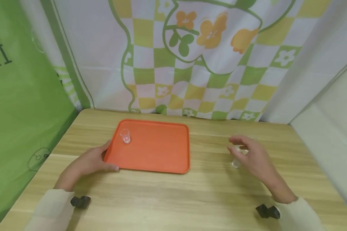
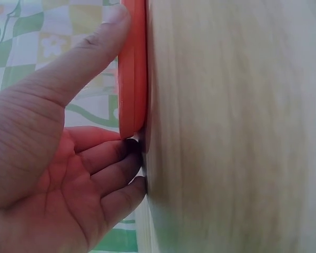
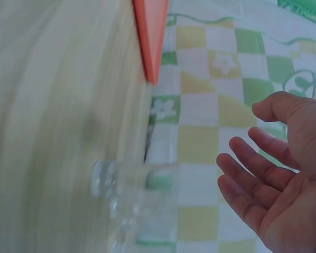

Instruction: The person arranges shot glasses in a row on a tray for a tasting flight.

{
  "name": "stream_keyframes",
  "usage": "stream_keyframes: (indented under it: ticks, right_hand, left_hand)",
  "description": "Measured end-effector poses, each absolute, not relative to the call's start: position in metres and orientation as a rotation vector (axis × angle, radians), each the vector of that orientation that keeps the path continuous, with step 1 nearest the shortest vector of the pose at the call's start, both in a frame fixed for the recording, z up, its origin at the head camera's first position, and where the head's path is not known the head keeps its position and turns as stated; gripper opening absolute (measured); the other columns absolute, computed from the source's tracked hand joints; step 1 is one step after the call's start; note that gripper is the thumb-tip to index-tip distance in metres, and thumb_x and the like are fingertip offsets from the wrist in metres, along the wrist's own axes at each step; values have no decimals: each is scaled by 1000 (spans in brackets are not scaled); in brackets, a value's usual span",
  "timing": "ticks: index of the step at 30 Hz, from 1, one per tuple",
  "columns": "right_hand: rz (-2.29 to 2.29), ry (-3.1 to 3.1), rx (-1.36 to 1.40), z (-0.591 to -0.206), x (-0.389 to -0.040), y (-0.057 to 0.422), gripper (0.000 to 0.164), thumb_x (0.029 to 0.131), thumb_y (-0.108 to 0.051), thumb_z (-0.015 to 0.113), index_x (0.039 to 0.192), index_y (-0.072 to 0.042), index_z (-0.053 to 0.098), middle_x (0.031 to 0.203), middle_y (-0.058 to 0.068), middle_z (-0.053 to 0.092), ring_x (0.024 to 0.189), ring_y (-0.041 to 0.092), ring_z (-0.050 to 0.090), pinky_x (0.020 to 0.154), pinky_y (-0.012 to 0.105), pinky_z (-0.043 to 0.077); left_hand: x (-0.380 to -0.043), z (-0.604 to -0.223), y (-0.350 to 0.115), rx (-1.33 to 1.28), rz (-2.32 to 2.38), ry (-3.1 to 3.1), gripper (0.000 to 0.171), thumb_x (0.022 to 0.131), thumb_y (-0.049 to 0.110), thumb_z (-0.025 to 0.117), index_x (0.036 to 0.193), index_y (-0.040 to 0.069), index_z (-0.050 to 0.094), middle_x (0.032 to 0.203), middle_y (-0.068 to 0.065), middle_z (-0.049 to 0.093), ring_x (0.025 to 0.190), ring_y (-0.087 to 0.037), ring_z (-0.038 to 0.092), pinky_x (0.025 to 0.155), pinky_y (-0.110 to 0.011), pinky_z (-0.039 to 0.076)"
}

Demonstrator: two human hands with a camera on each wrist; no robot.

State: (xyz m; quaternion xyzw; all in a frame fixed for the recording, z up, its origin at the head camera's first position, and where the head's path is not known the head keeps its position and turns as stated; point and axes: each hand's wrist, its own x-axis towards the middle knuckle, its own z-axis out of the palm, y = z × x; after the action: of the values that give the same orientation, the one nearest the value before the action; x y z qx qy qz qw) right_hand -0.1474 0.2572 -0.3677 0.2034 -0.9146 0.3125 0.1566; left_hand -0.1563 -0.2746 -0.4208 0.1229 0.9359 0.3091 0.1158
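An orange tray (image 1: 154, 146) lies on the wooden table, with a small clear shot glass (image 1: 125, 136) standing near its left end. My left hand (image 1: 92, 159) holds the tray's near left corner; in the left wrist view the thumb (image 2: 89, 58) lies along the rim and the fingers reach to its underside. Over the right part of the table, my right hand (image 1: 253, 158) hovers with fingers parted and nothing gripped. Just beneath and beside it stand clear glasses (image 1: 236, 163), partly hidden by the hand. The right wrist view shows these glasses (image 3: 104, 179) overlapping, apart from the fingers.
The wooden table (image 1: 162, 199) runs up to a checked, flowered curtain (image 1: 173, 77) at the back. A green cloth (image 1: 23, 106) hangs on the left, and a pale panel (image 1: 332, 125) stands to the right. Small black devices (image 1: 81, 202) sit at both wrists.
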Motion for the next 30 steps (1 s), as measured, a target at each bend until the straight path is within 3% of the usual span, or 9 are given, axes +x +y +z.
stream_keyframes:
  ticks: [4, 9, 22, 30]
  right_hand:
    - [926, -2630, 529, -371, -143, 272, 30, 97, -12, 75, 123, -1, 69, 122, 15, 70, 108, 32, 66, 89, 21, 49]
    - [920, -2623, 481, -375, -139, 285, 32, 94, -11, 77, 123, -2, 69, 124, 17, 69, 108, 34, 66, 89, 15, 47]
    - [897, -2680, 448, -388, -128, 306, 38, 93, -13, 79, 126, -1, 65, 124, 22, 67, 102, 43, 68, 81, 10, 48]
    - [903, -2694, 430, -392, -130, 307, 43, 93, -15, 79, 129, 1, 63, 126, 23, 66, 103, 43, 67, 83, 9, 47]
  left_hand:
    - [-158, -418, -274, 372, 909, 2753, 126, 75, 57, 88, 159, -9, 21, 148, -36, 46, 131, -48, 50, 104, -61, 43]
    - [-158, -417, -273, 374, 893, 2755, 126, 75, 56, 88, 158, -11, 21, 147, -37, 45, 131, -49, 50, 104, -61, 43]
    - [-155, -419, -273, 308, 895, 2727, 128, 74, 59, 88, 161, -6, 20, 150, -35, 44, 134, -50, 47, 105, -63, 41]
    - [-155, -419, -272, 319, 899, 2737, 128, 74, 59, 88, 161, -6, 21, 149, -36, 44, 132, -49, 49, 105, -63, 42]
